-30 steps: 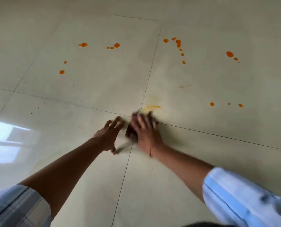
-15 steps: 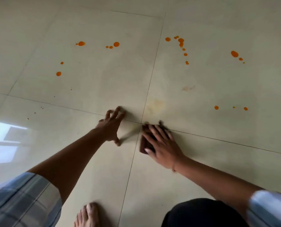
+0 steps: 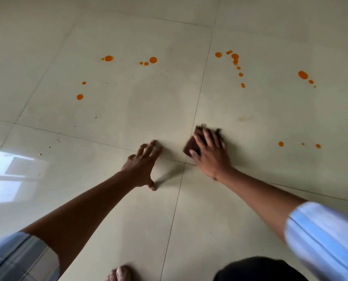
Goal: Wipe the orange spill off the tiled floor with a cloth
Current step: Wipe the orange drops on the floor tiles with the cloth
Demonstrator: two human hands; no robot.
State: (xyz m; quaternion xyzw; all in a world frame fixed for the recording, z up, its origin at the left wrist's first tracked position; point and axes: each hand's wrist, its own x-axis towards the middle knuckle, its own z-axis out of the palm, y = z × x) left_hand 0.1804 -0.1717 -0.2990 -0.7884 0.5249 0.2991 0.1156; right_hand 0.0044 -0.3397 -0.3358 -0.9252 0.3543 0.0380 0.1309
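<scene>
Head view: the right-hand grip (image 3: 210, 153) lies flat with its fingers spread, pressing a small dark brown cloth (image 3: 190, 148) onto the glossy beige tiled floor (image 3: 128, 220), just past the crossing of the grout lines. It pinches nothing and only bears down. The left-hand grip (image 3: 142, 165) is splayed wide and empty, propped on the floor just to the cloth's left. The orange spill (image 3: 302, 75) lies as scattered round drops. A row of three small drops (image 3: 281, 144) sits level with the cloth, off to its right. A curved chain of drops (image 3: 235, 58) lies ahead, and more lie ahead-left. The row looks nearest and runs left to right on the cloth hand's side, so a rightward sweep seems the likely next move.
</scene>
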